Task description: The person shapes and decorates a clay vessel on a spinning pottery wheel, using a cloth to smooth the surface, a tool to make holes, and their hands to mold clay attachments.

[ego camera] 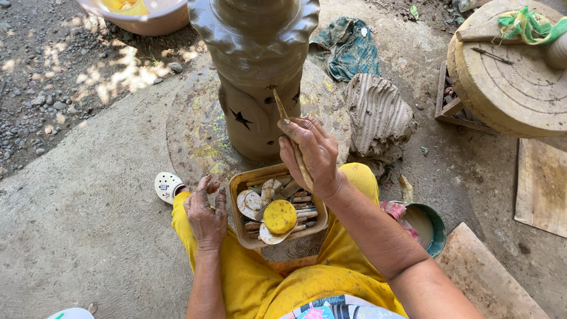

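A tall grey clay vessel [254, 71] with a wavy flange and star cut-outs stands on a round turntable [195, 136] in front of me. My right hand [313, 153] grips a thin wooden stick [282, 112] whose tip touches the vessel's side. My left hand [207, 215] rests on my left knee, covered in yellow trousers, with its fingers spread and holding nothing. Between my knees sits a small wooden box [242, 227] holding a yellow sponge [280, 216], shell-like discs and several sticks.
A ridged lump of clay [378, 112] lies right of the turntable, a teal cloth [351, 50] behind it. A green pot of slurry [428, 224] sits by my right knee. Another round wheel [514, 77] and boards stand at right. A basin [142, 15] sits at top left.
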